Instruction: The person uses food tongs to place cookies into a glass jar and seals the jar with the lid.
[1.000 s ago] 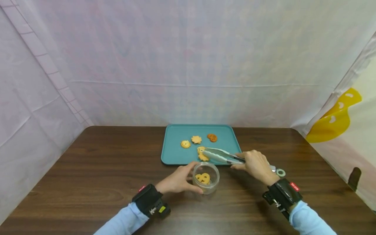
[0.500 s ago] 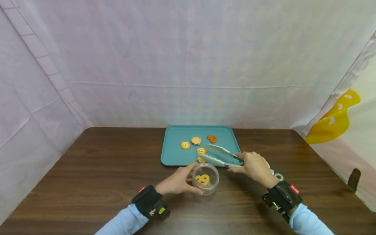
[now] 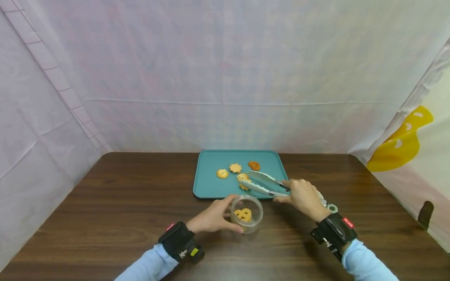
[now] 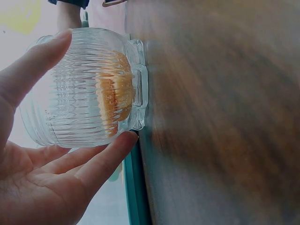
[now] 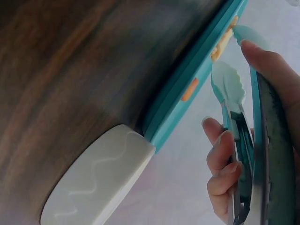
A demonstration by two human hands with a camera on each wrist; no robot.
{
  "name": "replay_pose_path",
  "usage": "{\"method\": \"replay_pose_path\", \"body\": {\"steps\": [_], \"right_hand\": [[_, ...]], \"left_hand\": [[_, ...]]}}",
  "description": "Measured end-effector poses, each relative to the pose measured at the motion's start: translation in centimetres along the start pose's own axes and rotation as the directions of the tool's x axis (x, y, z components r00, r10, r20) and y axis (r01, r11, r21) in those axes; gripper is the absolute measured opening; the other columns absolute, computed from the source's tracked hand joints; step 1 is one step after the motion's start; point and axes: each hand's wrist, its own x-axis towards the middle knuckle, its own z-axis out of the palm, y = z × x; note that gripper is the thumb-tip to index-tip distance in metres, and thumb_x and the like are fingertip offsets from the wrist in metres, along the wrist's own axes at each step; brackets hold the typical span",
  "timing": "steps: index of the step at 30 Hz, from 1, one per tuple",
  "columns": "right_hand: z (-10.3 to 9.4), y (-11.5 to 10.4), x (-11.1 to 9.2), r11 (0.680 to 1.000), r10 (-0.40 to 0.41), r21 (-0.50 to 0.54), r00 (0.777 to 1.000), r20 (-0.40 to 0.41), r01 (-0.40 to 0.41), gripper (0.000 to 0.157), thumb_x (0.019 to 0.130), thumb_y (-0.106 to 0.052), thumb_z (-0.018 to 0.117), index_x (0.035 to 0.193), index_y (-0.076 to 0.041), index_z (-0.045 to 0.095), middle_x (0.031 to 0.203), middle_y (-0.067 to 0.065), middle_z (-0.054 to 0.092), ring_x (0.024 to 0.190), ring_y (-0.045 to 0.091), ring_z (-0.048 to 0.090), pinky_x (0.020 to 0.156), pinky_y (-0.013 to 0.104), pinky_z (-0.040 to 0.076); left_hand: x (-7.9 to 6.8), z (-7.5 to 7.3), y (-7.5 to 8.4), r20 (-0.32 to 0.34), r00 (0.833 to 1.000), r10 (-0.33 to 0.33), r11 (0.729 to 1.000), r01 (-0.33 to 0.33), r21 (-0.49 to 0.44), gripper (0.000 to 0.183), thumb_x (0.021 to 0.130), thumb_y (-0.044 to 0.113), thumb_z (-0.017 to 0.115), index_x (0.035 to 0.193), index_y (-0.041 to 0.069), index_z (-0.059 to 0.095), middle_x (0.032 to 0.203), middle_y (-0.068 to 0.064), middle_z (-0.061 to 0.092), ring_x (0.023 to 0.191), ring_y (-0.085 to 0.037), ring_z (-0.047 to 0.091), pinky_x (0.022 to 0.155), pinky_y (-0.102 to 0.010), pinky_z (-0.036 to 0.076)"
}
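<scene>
Left hand (image 3: 215, 215) around glass jar (image 4: 77, 93)

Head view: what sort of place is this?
Probably a makeshift recording booth rather than a working kitchen: pale, creased sheeting hangs behind and beside a brown wood-grain table, and black devices are strapped to both wrists.

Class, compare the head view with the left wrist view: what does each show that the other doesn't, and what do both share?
Only the head view shows cookies lying on the tray and the left wrist's black strap. Only the left wrist view shows the ribbing of the glass jar and its foot. Both share the left hand gripping that jar.
</scene>
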Motion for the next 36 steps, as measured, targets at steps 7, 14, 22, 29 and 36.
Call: {"method": "replay_pose_path", "body": {"steps": [7,14,22,29,36], "right_hand": [[0.11,-0.21,-0.18,0.999,0.015,0.049,1.0,0.024,-0.017,0.067,0.059,-0.05,0.075,0.104,-0.001,0.066,0.068,0.007,0.061,0.047,0.009,0.038,0.037,0.021,0.03],[0.29,-0.5,-0.15,1.0,0.0,0.021,0.999,0.042,-0.001,0.058,0.059,-0.05,0.075,0.095,-0.006,0.068,0.058,-0.003,0.047,0.048,0.01,0.038,0.037,0.022,0.029],[0.43,-0.35,-0.08,0.997,-0.043,-0.06,0.998,-0.037,0.041,0.047,0.057,-0.043,0.078,0.087,-0.008,0.069,0.056,0.003,0.054,0.046,0.013,0.045,0.035,0.028,0.035],[0.32,-0.19,-0.2,0.996,-0.051,-0.073,0.997,-0.061,0.047,0.038,0.059,-0.039,0.078,0.084,-0.012,0.07,0.058,0.005,0.059,0.045,0.014,0.048,0.035,0.03,0.038],[-0.01,0.12,-0.47,0.999,-0.012,-0.039,0.999,-0.048,0.01,0.037,0.062,-0.04,0.076,0.086,-0.013,0.071,0.066,0.006,0.063,0.049,0.019,0.053,0.035,0.031,0.037]], "left_hand": [[-0.02,0.01,0.04,-0.001,1.0,-0.005,1.0,0.005,0.01,0.073,0.069,0.014,0.076,0.129,0.003,0.035,0.126,-0.017,0.045,0.111,-0.03,0.05,0.088,-0.026,0.048],[-0.11,0.05,0.15,0.0,1.0,-0.018,1.0,0.018,0.011,0.073,0.07,0.014,0.076,0.129,0.004,0.034,0.127,-0.018,0.044,0.113,-0.031,0.049,0.089,-0.027,0.048],[-0.09,-0.01,0.25,-0.001,1.0,-0.023,1.0,0.023,0.001,0.073,0.07,0.014,0.076,0.129,0.005,0.035,0.128,-0.016,0.044,0.115,-0.031,0.047,0.09,-0.029,0.048],[-0.08,-0.02,0.26,0.001,1.0,-0.026,1.0,0.026,-0.003,0.074,0.07,0.014,0.076,0.13,0.005,0.034,0.128,-0.016,0.043,0.115,-0.031,0.047,0.089,-0.028,0.048],[-0.06,-0.04,0.24,0.005,1.0,-0.024,1.0,0.024,-0.009,0.074,0.07,0.014,0.075,0.13,0.004,0.034,0.128,-0.017,0.043,0.115,-0.031,0.047,0.09,-0.027,0.048]]}}
